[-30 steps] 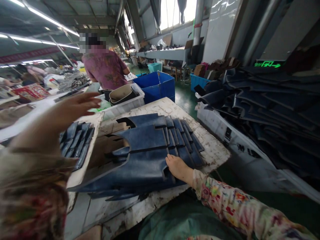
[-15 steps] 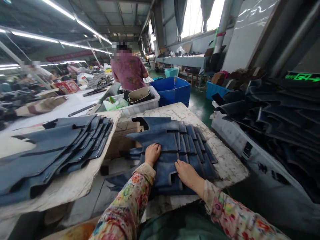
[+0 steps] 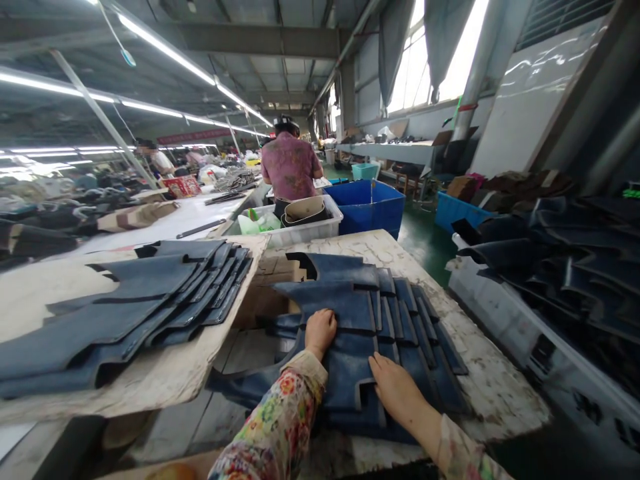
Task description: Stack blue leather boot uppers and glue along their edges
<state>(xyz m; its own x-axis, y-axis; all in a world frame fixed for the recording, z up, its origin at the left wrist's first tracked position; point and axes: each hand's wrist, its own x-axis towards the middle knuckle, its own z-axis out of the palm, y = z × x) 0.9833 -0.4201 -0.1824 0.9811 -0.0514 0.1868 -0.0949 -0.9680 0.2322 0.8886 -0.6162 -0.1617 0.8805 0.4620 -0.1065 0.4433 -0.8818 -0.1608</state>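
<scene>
Dark blue leather-like cut panels [image 3: 325, 297] lie overlapped in stepped rows on a worn, pale board [image 3: 505, 373] in front of me. My left hand [image 3: 320, 331] rests on the middle of these panels, its fingers curled together at the edge of one blue panel; its thumb and fingertips are partly hidden. Farther right and nearer to me, my right hand [image 3: 397, 387] lies with fingers stretched out on a panel beside a notched corner. Both wrists come out of floral sleeves [image 3: 283, 420].
More blue panels [image 3: 150, 280] are fanned out on the left-hand board [image 3: 165, 393]. A white bin [image 3: 500, 300] heaped with dark pieces stands at the right. Beyond the board are a white crate [image 3: 315, 233], a blue bin [image 3: 370, 207] and a person [image 3: 290, 163] facing away.
My view has tilted up and turned left, so the scene sits lower and farther right. Both hands stay at nearly the same places on the panels.
</scene>
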